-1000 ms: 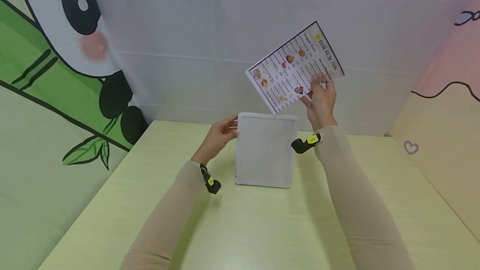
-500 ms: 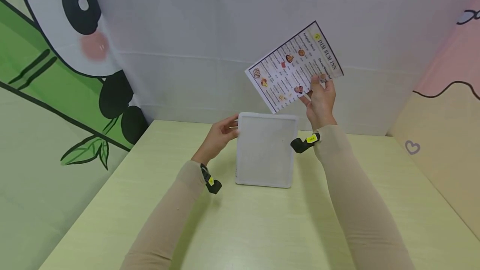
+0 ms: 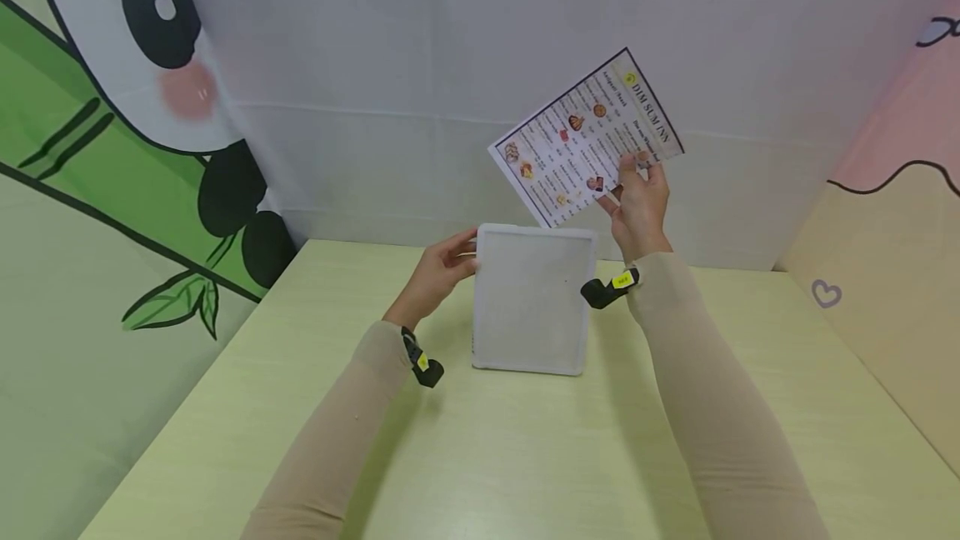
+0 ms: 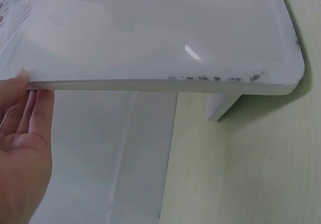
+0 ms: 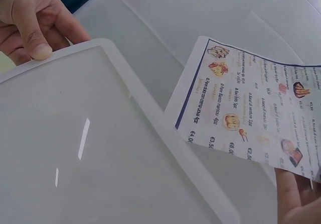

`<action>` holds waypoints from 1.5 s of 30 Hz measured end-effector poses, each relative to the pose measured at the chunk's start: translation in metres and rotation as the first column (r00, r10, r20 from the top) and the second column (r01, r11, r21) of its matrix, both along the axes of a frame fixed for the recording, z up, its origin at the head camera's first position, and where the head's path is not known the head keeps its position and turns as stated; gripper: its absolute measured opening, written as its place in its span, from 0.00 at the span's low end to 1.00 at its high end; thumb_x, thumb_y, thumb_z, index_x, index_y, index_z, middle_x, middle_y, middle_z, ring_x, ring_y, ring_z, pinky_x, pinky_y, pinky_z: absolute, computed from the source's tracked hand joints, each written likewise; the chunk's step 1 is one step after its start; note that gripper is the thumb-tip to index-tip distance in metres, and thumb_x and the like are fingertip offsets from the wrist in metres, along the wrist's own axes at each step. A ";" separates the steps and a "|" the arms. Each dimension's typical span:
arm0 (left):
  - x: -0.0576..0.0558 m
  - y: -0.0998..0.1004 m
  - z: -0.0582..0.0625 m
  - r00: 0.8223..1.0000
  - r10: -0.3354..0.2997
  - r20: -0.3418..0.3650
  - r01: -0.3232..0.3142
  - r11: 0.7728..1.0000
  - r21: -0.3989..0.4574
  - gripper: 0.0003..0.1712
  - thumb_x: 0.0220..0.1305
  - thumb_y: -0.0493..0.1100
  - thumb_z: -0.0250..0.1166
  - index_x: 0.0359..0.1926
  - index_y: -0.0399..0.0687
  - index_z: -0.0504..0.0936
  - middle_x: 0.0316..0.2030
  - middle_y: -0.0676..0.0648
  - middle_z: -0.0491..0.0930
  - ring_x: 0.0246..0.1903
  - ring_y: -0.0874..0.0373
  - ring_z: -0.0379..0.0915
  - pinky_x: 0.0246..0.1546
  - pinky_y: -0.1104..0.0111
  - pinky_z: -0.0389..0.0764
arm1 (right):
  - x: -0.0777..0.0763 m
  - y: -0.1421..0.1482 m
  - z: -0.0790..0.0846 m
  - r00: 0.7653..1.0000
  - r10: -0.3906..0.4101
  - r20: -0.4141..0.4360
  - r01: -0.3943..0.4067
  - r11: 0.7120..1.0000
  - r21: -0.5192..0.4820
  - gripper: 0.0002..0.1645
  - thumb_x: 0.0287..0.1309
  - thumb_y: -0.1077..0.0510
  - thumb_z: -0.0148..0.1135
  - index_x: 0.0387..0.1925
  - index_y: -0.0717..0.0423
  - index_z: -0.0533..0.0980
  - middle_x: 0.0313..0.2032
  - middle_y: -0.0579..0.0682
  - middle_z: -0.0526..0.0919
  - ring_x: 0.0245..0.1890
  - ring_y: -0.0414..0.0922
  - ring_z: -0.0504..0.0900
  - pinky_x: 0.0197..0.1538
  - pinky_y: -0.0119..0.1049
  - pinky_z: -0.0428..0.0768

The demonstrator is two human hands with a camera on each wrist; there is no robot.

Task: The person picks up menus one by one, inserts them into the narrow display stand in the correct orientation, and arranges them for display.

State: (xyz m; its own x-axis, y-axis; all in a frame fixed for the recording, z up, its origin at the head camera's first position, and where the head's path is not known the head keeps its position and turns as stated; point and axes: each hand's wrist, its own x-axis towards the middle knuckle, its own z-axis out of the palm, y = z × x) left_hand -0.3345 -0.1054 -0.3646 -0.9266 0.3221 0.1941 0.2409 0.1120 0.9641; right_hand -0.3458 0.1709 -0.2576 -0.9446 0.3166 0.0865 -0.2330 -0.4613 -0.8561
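A white-rimmed display stand (image 3: 531,298) stands upright on the table, its clear front panel blank. My left hand (image 3: 433,277) pinches its upper left edge; in the left wrist view the thumb lies on the front and the fingers reach behind the panel (image 4: 150,38). A foot (image 4: 220,106) juts out behind the stand's lower end. Above and to the right, my right hand (image 3: 642,202) holds a printed "DIM SUM INN" menu sheet (image 3: 562,152) by its lower right side, thumb on the printed face. The sheet is tilted, its lowest corner close to the stand's top edge.
The pale wood table (image 3: 480,457) spreads around the stand. A white cloth backdrop (image 3: 360,65) hangs behind it. Printed side panels border the table, with a cartoon panda and bamboo (image 3: 67,98) on the left and a pink and cream one (image 3: 892,273) on the right.
The menu sheet and my right hand have shifted very slightly down and left. My left hand and the stand look still.
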 end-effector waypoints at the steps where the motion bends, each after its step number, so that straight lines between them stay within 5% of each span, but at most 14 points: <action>1: 0.000 0.000 0.000 1.000 0.000 0.000 0.000 1.000 0.003 0.33 0.67 0.34 0.59 0.71 0.51 0.63 0.62 0.40 0.71 0.60 0.46 0.72 0.60 0.60 0.76 | 0.001 0.000 0.000 1.000 0.002 0.003 -0.002 1.000 -0.002 0.18 0.66 0.50 0.54 0.57 0.34 0.73 0.55 0.48 0.80 0.48 0.46 0.82 0.45 0.39 0.86; 45: -0.002 0.000 -0.003 1.000 -0.015 -0.003 0.015 0.999 0.041 0.33 0.67 0.33 0.58 0.71 0.50 0.63 0.62 0.40 0.71 0.60 0.46 0.72 0.59 0.61 0.77 | 0.003 0.005 -0.008 0.996 0.051 0.079 -0.056 0.997 0.061 0.18 0.64 0.49 0.57 0.56 0.40 0.74 0.51 0.48 0.81 0.41 0.45 0.83 0.38 0.34 0.85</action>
State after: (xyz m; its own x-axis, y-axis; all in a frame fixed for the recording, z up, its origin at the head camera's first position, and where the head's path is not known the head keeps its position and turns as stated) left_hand -0.3368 -0.1055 -0.3673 -0.9214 0.3274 0.2094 0.2444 0.0691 0.9672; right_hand -0.3425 0.1758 -0.2656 -0.9647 0.2614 0.0309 -0.1415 -0.4162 -0.8982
